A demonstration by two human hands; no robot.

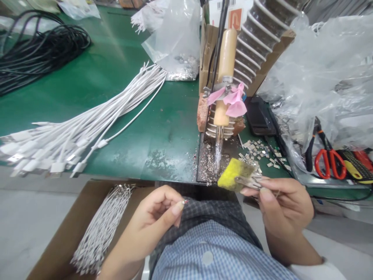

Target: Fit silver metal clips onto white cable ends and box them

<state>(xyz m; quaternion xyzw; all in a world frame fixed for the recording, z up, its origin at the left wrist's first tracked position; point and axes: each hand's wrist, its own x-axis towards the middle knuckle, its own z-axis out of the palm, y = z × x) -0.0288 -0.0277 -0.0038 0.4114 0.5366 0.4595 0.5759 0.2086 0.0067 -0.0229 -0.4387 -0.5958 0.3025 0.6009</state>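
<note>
My left hand (163,212) is closed in a pinch in front of the bench edge. A tiny bit of wire end (184,202) pokes out past the thumb; the rest is hidden by the fingers. My right hand (284,204) grips a metal clip-like holder (250,182), whose exact kind I cannot make out. At its far end sits a yellow sponge (234,175), darkened on one side. Just beyond the sponge, a soldering iron (227,58) with a wooden handle hangs tip down, tied with a pink strip (234,102).
White cables (96,116) lie bundled on the green bench (171,128); more cables (101,229) fill a cardboard box below. Small metal pieces (256,151), a phone (259,116), orange-handled pliers (328,155), plastic bags (326,77) and a ribbed hose (259,35) crowd the right. Black cable (37,50) is coiled left.
</note>
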